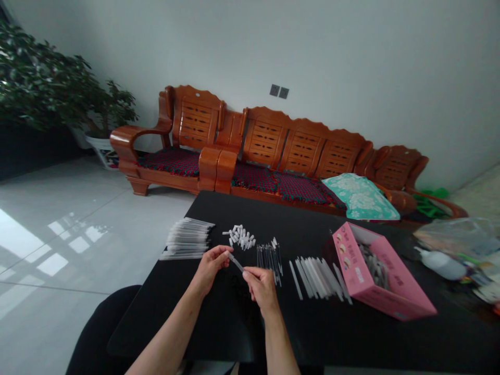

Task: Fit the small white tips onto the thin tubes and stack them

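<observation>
Between my hands is a slim translucent pen barrel (236, 262), tilted down to the right above the black table. My left hand (214, 263) pinches its upper left end, and my right hand (262, 287) grips the lower right end. Just beyond lies a loose pile of small white plugs (242, 237). Dark, thin pen refills (269, 259) are lined up behind my right hand. To the right is a row of frosted empty barrels (318, 278). A stack of white pens (188, 238) lies at the table's left edge.
A pink box (394, 302) holding grey pieces (377, 268) stands on the black table (219, 333) at right. Past it are a plastic bag (461, 237) and a white bottle-like object (443, 263). A wooden sofa (265, 135) runs behind the table; a potted plant (105, 140) stands left.
</observation>
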Motion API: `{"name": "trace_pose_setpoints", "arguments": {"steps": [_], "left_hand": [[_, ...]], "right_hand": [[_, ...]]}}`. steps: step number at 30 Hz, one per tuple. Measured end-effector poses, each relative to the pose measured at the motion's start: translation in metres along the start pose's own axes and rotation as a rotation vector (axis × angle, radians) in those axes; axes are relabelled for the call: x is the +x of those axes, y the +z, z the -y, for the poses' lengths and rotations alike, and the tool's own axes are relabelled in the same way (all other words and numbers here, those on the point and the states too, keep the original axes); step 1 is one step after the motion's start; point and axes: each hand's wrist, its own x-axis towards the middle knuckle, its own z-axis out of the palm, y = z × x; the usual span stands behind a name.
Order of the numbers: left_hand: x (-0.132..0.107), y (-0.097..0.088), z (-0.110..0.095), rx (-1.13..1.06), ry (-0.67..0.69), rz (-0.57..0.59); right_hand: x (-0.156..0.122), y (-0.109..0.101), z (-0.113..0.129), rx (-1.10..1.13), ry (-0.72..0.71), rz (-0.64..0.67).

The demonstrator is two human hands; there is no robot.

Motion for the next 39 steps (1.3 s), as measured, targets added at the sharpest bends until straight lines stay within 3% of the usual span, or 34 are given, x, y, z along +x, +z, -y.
{"name": "trace_pose_setpoints", "arguments": {"steps": [4, 13, 21, 27, 33, 39], "left_hand": [[-0.002, 0.007, 0.005, -0.012, -0.012, -0.031], [-0.008, 0.030, 0.015, -0.037, 0.066, -0.342], [-0.015, 0.043, 0.025, -0.037, 0.157, -0.519], [-0.020, 0.047, 0.019, -0.035, 0.178, -0.488], [-0.016, 0.047, 0.018, -0.098, 0.134, -0.427], [-0.015, 0.040, 0.017, -0.167, 0.082, -0.268]], "right_hand": [[-0.001, 0.003, 0.004, -0.010, -0.010, -0.006], [-0.002, 0.016, 0.016, -0.113, -0.156, -0.074], [-0.010, 0.024, 0.025, -0.303, -0.276, -0.136], [-0.010, 0.021, 0.033, -0.338, -0.297, -0.116], [-0.006, 0.018, 0.029, -0.210, -0.247, -0.116], [0.000, 0.021, 0.010, -0.013, -0.033, -0.092]]}}
